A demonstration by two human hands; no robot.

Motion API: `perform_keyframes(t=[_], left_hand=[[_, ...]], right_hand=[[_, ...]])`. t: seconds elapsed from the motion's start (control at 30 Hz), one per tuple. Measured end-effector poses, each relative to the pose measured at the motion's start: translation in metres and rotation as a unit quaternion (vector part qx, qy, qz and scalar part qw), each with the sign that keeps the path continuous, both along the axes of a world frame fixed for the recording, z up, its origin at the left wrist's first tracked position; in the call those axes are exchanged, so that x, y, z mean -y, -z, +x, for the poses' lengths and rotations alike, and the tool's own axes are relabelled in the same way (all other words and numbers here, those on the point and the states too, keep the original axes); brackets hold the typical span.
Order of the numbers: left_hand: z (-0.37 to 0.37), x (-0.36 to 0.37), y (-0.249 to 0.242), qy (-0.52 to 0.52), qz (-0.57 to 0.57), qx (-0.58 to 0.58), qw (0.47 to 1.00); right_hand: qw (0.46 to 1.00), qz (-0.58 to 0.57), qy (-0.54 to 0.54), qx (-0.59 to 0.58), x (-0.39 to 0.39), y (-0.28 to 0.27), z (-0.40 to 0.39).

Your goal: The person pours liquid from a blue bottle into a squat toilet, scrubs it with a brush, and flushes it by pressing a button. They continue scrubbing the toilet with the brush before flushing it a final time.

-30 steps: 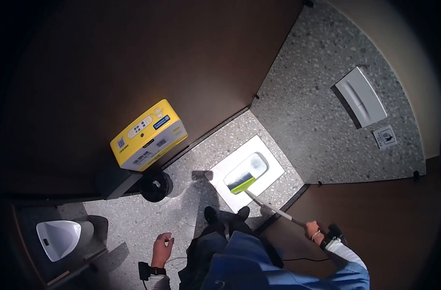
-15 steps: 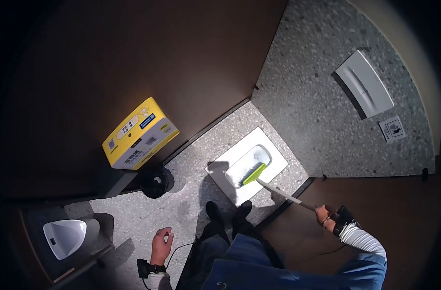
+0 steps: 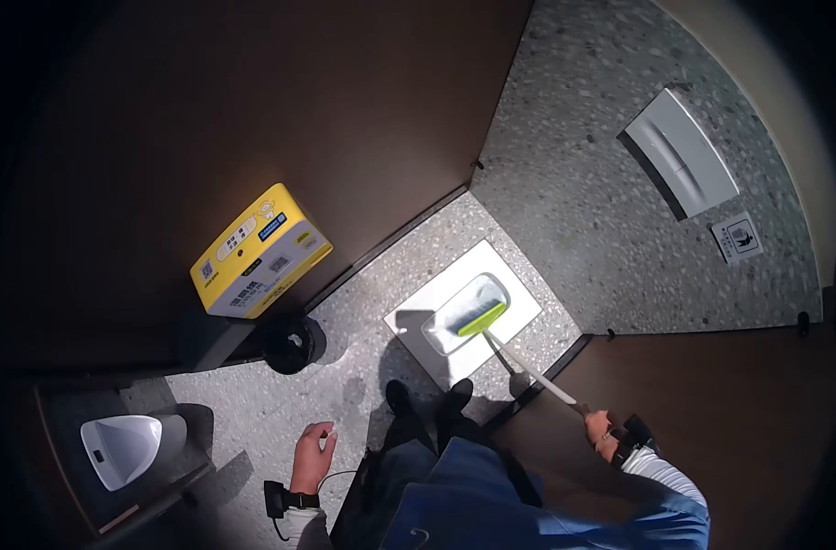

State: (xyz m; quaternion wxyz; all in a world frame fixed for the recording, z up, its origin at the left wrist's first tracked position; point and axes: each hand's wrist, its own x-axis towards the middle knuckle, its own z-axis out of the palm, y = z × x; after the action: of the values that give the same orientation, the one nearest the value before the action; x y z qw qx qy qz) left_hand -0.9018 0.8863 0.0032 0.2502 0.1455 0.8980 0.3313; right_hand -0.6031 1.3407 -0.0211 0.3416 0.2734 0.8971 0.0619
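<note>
My right hand (image 3: 600, 434) is closed round the pale handle of a long-handled brush (image 3: 481, 319). Its lime-green head lies over the basin of a white squat toilet (image 3: 516, 323), dark bristles facing into the bowl. The handle slants from the head down to the right. Lower down, my left hand (image 3: 313, 460) hangs in the air over the floor, fingers loosely bent and thumb apart, holding nothing. Both wrists carry black straps with small devices.
A yellow and white box (image 3: 262, 252) sits against the dark partition at left, with a black bin (image 3: 289, 345) below it. A white urinal (image 3: 125, 451) is at lower left. On the stone wall are a white dispenser (image 3: 683, 156) and a sign (image 3: 737, 238). My shoes (image 3: 455, 398) stand before the toilet.
My right hand has moved left and slightly down with the handle. The brush head has turned and shifted up a little in the basin. My left hand has barely moved.
</note>
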Motion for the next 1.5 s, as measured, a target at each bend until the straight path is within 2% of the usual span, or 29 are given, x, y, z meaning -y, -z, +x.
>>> perform_keyframes(t=[0.07, 0.1, 0.23, 0.3, 0.33, 0.37, 0.53, 0.63, 0.7, 0.77, 0.83, 0.87, 0.9, 0.97, 1.03, 1.07, 1.1, 1.17, 1.23, 1.3, 1.37, 1.4, 1.5], left_hand=[[0.009, 0.006, 0.002, -0.01, -0.004, 0.01, 1.0], [0.014, 0.011, 0.003, -0.013, -0.016, 0.008, 1.0], [0.026, 0.013, 0.006, -0.001, -0.033, 0.025, 0.999], [0.025, 0.004, 0.007, 0.032, -0.031, 0.026, 0.999], [0.02, -0.005, 0.008, 0.058, -0.026, 0.019, 0.998], [0.014, -0.015, 0.007, 0.056, -0.021, 0.015, 0.998], [0.002, -0.04, -0.011, 0.044, 0.03, 0.004, 0.999], [0.01, -0.028, -0.004, 0.045, 0.015, -0.004, 0.999], [0.018, -0.021, -0.003, 0.035, -0.001, 0.007, 0.999], [0.024, -0.016, -0.002, 0.026, -0.019, 0.018, 0.999], [0.03, -0.012, 0.001, 0.025, -0.016, 0.018, 0.999], [0.033, -0.01, 0.001, 0.022, -0.019, 0.021, 0.999], [0.034, -0.01, 0.001, 0.012, -0.014, 0.019, 1.0], [0.036, -0.007, 0.001, -0.006, -0.013, 0.019, 1.0], [0.04, -0.005, 0.004, -0.021, -0.003, 0.015, 1.0], [0.042, -0.003, 0.006, -0.024, -0.002, 0.017, 1.0], [0.044, -0.002, 0.008, -0.023, -0.008, 0.023, 0.999], [0.049, -0.001, 0.01, -0.023, -0.013, 0.029, 0.999], [0.054, -0.001, 0.011, -0.042, -0.01, 0.035, 0.998], [0.057, -0.004, 0.008, -0.043, -0.01, 0.031, 0.999], [0.058, -0.005, 0.004, -0.046, -0.013, 0.027, 0.998], [0.058, -0.006, 0.003, -0.036, -0.017, 0.023, 0.999], [0.056, -0.004, -0.004, -0.02, -0.027, 0.016, 0.999]], right_hand=[[0.962, -0.001, 0.096, -0.255, 0.007, -0.003, 0.007], [0.962, -0.002, 0.095, -0.255, 0.007, 0.004, 0.004], [0.943, -0.193, 0.164, -0.215, -0.005, 0.063, -0.025], [0.98, -0.077, 0.178, -0.04, -0.019, 0.04, -0.053], [0.983, -0.024, 0.178, -0.029, -0.031, 0.06, -0.041], [0.996, 0.011, 0.093, 0.002, -0.043, 0.077, -0.029], [0.997, 0.079, 0.003, -0.018, -0.064, -0.003, -0.017], [0.991, 0.092, -0.1, 0.004, -0.083, -0.029, -0.02], [0.987, 0.109, -0.12, 0.009, -0.088, -0.04, -0.045], [0.978, 0.114, -0.174, 0.013, -0.103, -0.034, -0.061], [0.988, 0.09, -0.12, -0.032, -0.121, -0.013, -0.066], [0.997, 0.048, -0.031, 0.059, -0.125, -0.01, -0.071], [0.997, 0.046, -0.036, 0.059, -0.129, 0.009, -0.058], [0.98, -0.011, 0.177, -0.095, -0.142, 0.067, -0.013], [0.994, -0.001, 0.096, 0.048, -0.106, 0.029, -0.033], [0.991, -0.065, 0.101, 0.05, -0.12, 0.072, -0.007], [0.992, -0.062, 0.097, 0.051, -0.119, 0.06, -0.009], [0.985, -0.141, 0.099, 0.01, -0.102, 0.013, -0.025], [0.982, -0.155, 0.109, -0.004, -0.118, 0.022, -0.019], [0.99, -0.12, 0.053, 0.047, -0.13, 0.055, -0.022], [0.988, 0.019, 0.138, 0.07, -0.111, 0.075, -0.044], [0.992, 0.009, 0.122, 0.042, -0.118, 0.102, -0.034], [0.997, 0.048, 0.064, 0.013, -0.116, 0.112, -0.027]])
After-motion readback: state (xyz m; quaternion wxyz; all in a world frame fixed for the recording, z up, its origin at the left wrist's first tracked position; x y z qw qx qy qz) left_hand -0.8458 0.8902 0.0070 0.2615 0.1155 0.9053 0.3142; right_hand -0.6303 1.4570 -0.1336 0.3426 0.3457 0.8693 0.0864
